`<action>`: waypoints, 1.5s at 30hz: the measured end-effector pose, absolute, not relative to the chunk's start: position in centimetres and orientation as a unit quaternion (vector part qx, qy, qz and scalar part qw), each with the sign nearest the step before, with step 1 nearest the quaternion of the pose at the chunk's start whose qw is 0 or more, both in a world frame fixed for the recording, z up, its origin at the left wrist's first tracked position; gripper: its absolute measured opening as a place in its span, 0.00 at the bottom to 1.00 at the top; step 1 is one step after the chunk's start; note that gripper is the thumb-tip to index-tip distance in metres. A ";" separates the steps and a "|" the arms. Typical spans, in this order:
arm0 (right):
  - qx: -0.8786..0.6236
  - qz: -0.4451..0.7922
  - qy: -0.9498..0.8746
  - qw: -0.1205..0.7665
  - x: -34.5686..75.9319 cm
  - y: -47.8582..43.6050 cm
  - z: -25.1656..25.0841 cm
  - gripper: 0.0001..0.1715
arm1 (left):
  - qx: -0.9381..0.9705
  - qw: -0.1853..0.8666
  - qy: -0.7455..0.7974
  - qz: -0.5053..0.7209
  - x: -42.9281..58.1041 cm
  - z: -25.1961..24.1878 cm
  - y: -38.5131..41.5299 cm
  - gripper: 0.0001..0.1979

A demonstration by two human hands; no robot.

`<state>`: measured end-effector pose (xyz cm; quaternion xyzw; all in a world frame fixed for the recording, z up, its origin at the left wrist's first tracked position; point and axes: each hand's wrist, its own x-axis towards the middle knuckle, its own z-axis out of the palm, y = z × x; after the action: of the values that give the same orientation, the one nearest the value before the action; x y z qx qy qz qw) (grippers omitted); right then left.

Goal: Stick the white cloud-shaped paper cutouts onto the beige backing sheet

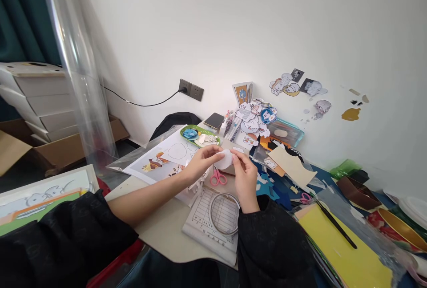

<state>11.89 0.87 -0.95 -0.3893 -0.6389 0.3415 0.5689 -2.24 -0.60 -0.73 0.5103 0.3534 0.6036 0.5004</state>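
Note:
A small rounded white cutout (224, 160), paper or felt, is held up between both hands over the table. My left hand (205, 161) pinches its left edge with thumb and fingers. On the other side, my right hand (245, 170) grips the right edge between thumb and fingertips. Just below them lie pink-handled scissors (218, 178), whose blades are partly hidden. Nearer to me, a metal ring (211, 214) rests on a printed grid sheet (200, 217). Behind my left hand, a green tray (183, 133) holds blue and white cut pieces.
Printed drawing sheets (140, 165) spread to the left. A phone (214, 121) and many character cutouts (251, 123) stand near the wall. Blue scraps (267, 188), a second pair of scissors (305, 198), yellow paper (347, 252) and a black pen (336, 225) lie to the right.

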 end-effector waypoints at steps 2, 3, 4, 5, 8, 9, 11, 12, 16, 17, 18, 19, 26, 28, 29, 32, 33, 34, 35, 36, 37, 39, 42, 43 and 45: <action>-0.390 0.332 -0.649 0.562 11.8 0.7 -0.9 0.16 | 0.505 0.500 0.355 0.607 -2.3 -0.8 -0.6 0.10; -0.391 0.327 -0.653 0.560 11.7 0.6 -0.9 0.15 | 0.502 0.498 0.356 0.611 -2.4 -0.8 -0.6 0.10; -0.392 0.322 -0.656 0.559 11.6 0.5 -0.9 0.14 | 0.499 0.497 0.356 0.614 -2.4 -0.9 -0.6 0.10; -0.392 0.316 -0.659 0.559 11.6 0.5 -0.9 0.14 | 0.497 0.495 0.357 0.617 -2.4 -0.9 -0.6 0.10; -0.395 0.283 -0.666 0.566 11.5 0.3 -0.9 0.11 | 0.495 0.491 0.359 0.621 -2.4 -1.0 -0.6 0.10; -0.397 0.268 -0.667 0.570 11.5 0.3 -0.9 0.09 | 0.496 0.490 0.359 0.620 -2.3 -1.0 -0.6 0.10; -0.402 0.243 -0.668 0.577 11.5 0.1 -0.9 0.06 | 0.501 0.489 0.359 0.617 -2.3 -1.0 -0.6 0.10; -0.404 0.237 -0.669 0.577 11.5 0.1 -0.9 0.06 | 0.505 0.488 0.358 0.615 -2.3 -1.1 -0.6 0.09; -0.410 0.259 -0.664 0.569 11.5 0.0 -1.0 0.08 | 0.538 0.463 0.357 0.607 -2.3 -1.1 -0.7 0.09; -0.410 0.270 -0.660 0.568 11.5 0.0 -1.0 0.09 | 0.549 0.453 0.356 0.605 -2.3 -1.1 -0.7 0.09; -0.411 0.282 -0.656 0.568 11.5 0.0 -1.0 0.10 | 0.559 0.445 0.355 0.603 -2.3 -1.1 -0.7 0.09; -0.410 0.293 -0.652 0.567 11.5 0.0 -1.0 0.11 | 0.566 0.438 0.354 0.602 -2.3 -1.0 -0.8 0.09; -0.392 0.352 -0.642 0.558 11.7 0.0 -0.6 0.13 | 0.583 0.427 0.348 0.597 -2.3 -1.1 -0.9 0.08; -0.388 0.359 -0.640 0.558 11.8 0.1 -0.5 0.13 | 0.584 0.426 0.345 0.599 -2.3 -1.1 -0.8 0.08; -0.387 0.362 -0.639 0.557 11.8 0.1 -0.5 0.13 | 0.584 0.426 0.341 0.600 -2.3 -1.1 -0.8 0.08; -0.383 0.369 -0.639 0.556 11.8 0.2 -0.4 0.14 | 0.580 0.432 0.334 0.604 -2.3 -1.1 -0.7 0.08; -0.381 0.371 -0.640 0.555 11.8 0.2 -0.4 0.14 | 0.579 0.433 0.336 0.604 -2.3 -1.1 -0.7 0.08; -0.380 0.373 -0.640 0.554 11.8 0.2 -0.4 0.14 | 0.579 0.431 0.340 0.603 -2.3 -1.1 -0.8 0.08; -0.379 0.375 -0.640 0.553 11.8 0.1 -0.4 0.14 | 0.580 0.428 0.345 0.602 -2.3 -1.1 -0.8 0.09; -0.378 0.377 -0.640 0.553 11.8 0.1 -0.4 0.14 | 0.581 0.423 0.350 0.601 -2.3 -1.0 -0.8 0.09; -0.378 0.377 -0.639 0.554 11.8 0.1 -0.4 0.13 | 0.583 0.418 0.355 0.599 -2.3 -1.0 -0.8 0.09; -0.379 0.376 -0.638 0.555 11.8 0.2 -0.4 0.13 | 0.589 0.410 0.362 0.595 -2.4 -1.0 -0.8 0.10; -0.380 0.376 -0.638 0.554 11.9 0.3 -0.5 0.12 | 0.588 0.413 0.359 0.596 -2.3 -1.1 -0.8 0.10; -0.379 0.377 -0.639 0.553 11.9 0.3 -0.5 0.13 | 0.586 0.417 0.355 0.597 -2.3 -1.1 -0.7 0.09; -0.377 0.379 -0.641 0.551 11.9 0.4 -0.6 0.14 | 0.581 0.426 0.348 0.600 -2.3 -1.2 -0.7 0.09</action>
<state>11.89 0.40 -0.62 -0.3775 -0.6408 0.3789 0.5507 -2.28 -0.69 -1.20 0.5807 0.3483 0.6002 0.4257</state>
